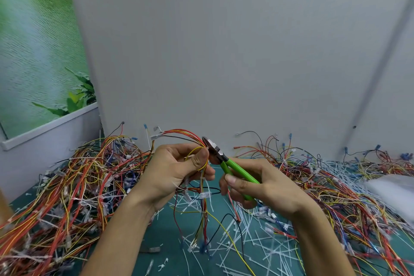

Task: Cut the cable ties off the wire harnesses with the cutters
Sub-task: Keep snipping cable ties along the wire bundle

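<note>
Near front edge of green table (165,226): loose cut cable ties (257,248), white, strewn about; above them L hand (177,172) grips a wire harness (203,222), wires hanging down to table; R hand (257,186) curled round green handles of the cutters (226,164), cutter head touching harness wires just above L thumb; harness heaps at L edge (78,186) & R edge (336,197); grey wall (224,51) at back.

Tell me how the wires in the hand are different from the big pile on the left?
The held harness is one thin bunch; the left pile is a big tangle. The harness hangs from the left hand, with the cutters at it; the pile lies on the table. Both have red and yellow wires.
</note>
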The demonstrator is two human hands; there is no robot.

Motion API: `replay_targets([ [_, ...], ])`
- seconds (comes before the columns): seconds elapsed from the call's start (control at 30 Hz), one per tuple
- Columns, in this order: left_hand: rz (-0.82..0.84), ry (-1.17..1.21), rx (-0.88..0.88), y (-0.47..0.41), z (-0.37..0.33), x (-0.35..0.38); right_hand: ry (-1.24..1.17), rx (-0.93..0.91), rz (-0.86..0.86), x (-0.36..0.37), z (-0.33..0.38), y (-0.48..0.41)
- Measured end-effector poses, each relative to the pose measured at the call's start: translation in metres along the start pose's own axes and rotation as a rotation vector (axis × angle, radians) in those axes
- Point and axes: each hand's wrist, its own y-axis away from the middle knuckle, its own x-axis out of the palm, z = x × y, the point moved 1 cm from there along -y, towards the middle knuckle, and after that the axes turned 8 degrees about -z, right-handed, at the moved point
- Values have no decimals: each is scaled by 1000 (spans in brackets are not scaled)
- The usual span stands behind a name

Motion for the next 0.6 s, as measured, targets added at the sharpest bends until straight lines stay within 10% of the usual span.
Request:
replay_targets([
  [0.6,31,-68,-8,4,-5,-1,-15,24,32,-3,-3,0],
])
